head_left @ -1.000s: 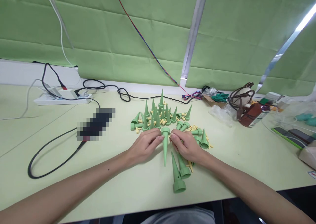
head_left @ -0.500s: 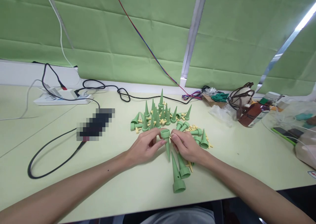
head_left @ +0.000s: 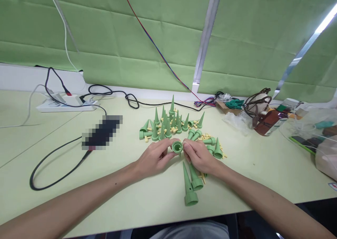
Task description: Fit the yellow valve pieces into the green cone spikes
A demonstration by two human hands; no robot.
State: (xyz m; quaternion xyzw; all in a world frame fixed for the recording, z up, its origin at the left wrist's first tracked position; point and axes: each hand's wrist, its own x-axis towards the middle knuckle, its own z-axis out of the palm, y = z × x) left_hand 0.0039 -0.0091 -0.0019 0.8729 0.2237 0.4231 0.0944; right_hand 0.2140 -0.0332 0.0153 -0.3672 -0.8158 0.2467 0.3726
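My left hand [head_left: 157,156] is closed around the rim of a green plant watering spike [head_left: 177,147], its round open end facing me. A pale yellow tip shows inside that opening. Against the spike's right side, my right hand [head_left: 198,154] is pinched on a small yellow valve, mostly hidden by the fingers. Below the hands lie two more spikes, one in front [head_left: 190,193] and one [head_left: 196,181] partly under my right hand. Beyond my hands stand several green spikes [head_left: 168,126] with yellow valves among them.
More spikes [head_left: 217,150] and a heap of yellow valves [head_left: 206,136] lie right of centre. A blurred-out dark device [head_left: 101,133] with a cable and a white power strip [head_left: 67,106] are at left. A brown bottle [head_left: 271,122] and plastic bags are at right.
The held spike has tilted, so its open end now faces me and its point is mostly hidden. Both hands stay in nearly the same place.
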